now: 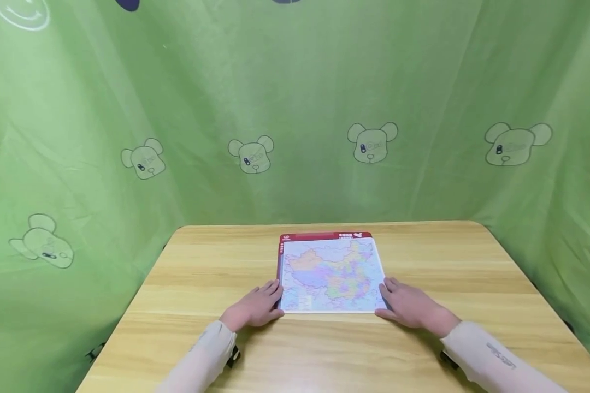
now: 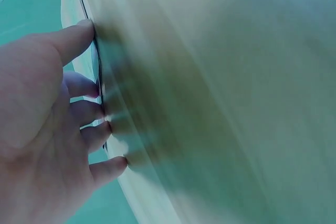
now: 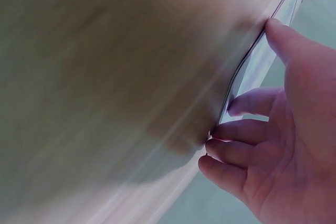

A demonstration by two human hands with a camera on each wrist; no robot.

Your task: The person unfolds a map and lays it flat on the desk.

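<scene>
The map board (image 1: 330, 275) lies flat near the middle of the worktop (image 1: 187, 284), its red-bordered edge turned away from the person, and both hands meet it at its near corners. The left hand (image 1: 257, 305) rests palm down at the near-left corner; the left wrist view shows its fingers (image 2: 89, 113) gently bent, their tips touching the board's thin edge (image 2: 98, 77) — touching it, not wrapped round it. The right hand (image 1: 407, 303) sits the same way at the near-right corner, thumb and fingertips (image 3: 233, 131) against the board's edge (image 3: 252, 61), loosely spread. Pale sleeves (image 1: 491, 357) cover both forearms. Around the worktop hangs a green cloth (image 1: 295, 109) printed with bear faces.
</scene>
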